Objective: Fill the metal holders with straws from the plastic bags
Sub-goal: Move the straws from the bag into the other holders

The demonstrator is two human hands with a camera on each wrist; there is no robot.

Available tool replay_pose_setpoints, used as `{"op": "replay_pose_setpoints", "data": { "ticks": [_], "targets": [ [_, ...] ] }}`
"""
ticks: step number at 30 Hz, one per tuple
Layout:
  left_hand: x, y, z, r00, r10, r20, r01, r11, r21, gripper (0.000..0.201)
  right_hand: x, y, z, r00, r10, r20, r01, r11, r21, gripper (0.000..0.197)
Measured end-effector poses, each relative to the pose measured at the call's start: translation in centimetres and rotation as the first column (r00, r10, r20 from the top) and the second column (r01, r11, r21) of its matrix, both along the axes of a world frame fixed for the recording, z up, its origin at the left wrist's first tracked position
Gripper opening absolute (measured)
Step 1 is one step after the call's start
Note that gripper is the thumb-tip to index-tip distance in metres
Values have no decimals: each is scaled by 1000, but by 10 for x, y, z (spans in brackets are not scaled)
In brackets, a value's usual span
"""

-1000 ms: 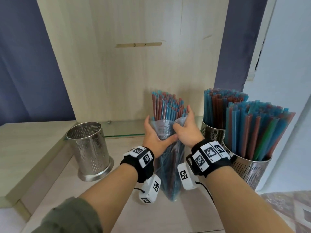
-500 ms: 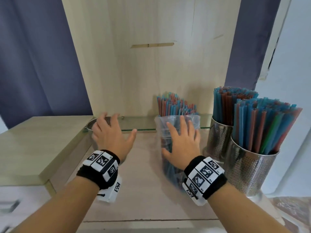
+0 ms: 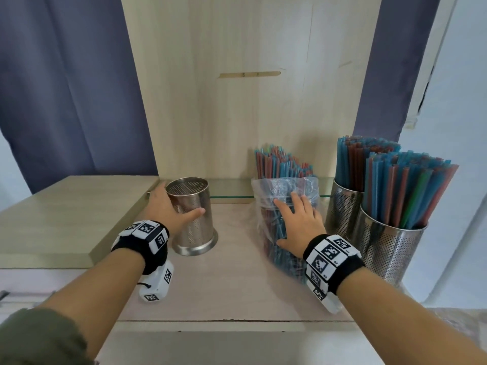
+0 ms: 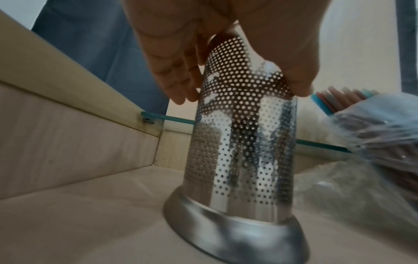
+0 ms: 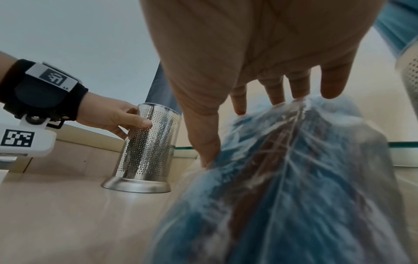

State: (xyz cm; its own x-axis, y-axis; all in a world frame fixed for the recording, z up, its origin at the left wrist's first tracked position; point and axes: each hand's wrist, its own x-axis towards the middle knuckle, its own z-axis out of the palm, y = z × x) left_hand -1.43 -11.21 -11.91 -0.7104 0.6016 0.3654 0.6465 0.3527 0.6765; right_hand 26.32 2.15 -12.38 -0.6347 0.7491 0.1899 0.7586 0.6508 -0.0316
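Head view: two filled holders (image 3: 387, 233) at right frame; empty holder (image 3: 191, 214) left of centre; plastic bag (image 3: 284, 214) of straws centre, unemptied. Left hand (image 3: 168, 209) wraps the empty holder.
Left wrist: fingers (image 4: 181, 78) and thumb curled around its perforated wall.
Right wrist: right hand (image 5: 260, 53) spread, fingers straight, pressing the bag.

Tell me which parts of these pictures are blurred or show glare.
Right wrist view: the bag of straws smears into blur. Left wrist view: the empty holder is fairly sharp, with glare patches; its base and the bag blur. Head view: mostly sharp, edges bent.
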Motion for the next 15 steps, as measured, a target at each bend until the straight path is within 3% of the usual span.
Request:
{"op": "replay_pose_setpoints", "data": {
  "ticks": [11, 15],
  "targets": [
    [68, 6, -10, 920, -381, -95, 381, 924, -23, 112, 10, 5, 8, 1000, 30, 8, -29, 996, -87, 93],
    [75, 11, -17, 908, -410, -80, 414, 910, 36, 109, 14, 7, 33, 979, 9, -204, -48, 981, -190, 68]
  ]
}}
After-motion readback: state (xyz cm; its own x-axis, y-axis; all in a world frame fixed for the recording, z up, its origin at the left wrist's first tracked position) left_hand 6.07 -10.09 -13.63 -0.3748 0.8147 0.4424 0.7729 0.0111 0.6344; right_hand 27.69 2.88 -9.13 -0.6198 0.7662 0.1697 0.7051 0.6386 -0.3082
